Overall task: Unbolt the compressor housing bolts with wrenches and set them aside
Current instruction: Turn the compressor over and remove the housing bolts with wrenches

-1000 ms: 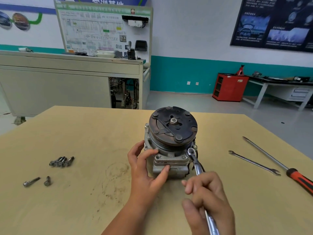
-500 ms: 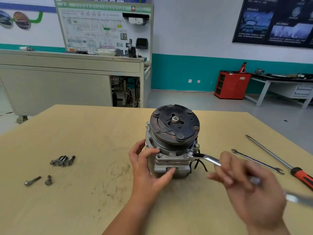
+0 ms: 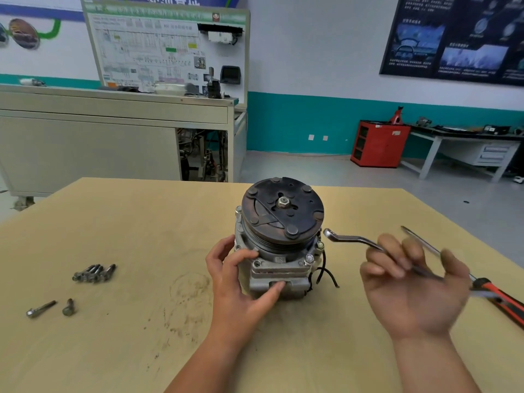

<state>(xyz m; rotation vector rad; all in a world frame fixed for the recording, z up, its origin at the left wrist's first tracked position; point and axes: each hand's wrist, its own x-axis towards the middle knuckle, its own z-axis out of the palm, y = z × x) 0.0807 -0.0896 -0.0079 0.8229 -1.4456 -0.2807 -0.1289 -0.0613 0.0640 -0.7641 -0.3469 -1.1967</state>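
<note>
Behind our pale wooden table [image 3: 119, 222] we see a workshop with a teal-banded wall, a wiring display board [image 3: 158, 49] and a red cabinet [image 3: 378, 144]. The compressor [image 3: 279, 242] stands near the middle of the table, its dark clutch plate [image 3: 283, 208] tilted up toward us. Our left hand [image 3: 241, 287] grips it from the left, fingers curled on the side and thumb pressed on the front face. Our right hand [image 3: 411, 287], blurred, is off to the compressor's right, with its fingers loosely curled round the shaft of a wrench [image 3: 348, 239]. The wrench's ring end sits just beside the pulley rim, above two housing bolts [image 3: 309, 258] seated at the right corner. We cannot tell whether it touches anything. Well to the left lies a cluster of bolts [image 3: 95, 273], with two loose bolts [image 3: 41, 309] nearer us. A red-handled screwdriver [image 3: 499, 296] lies on the table's right side.
</note>
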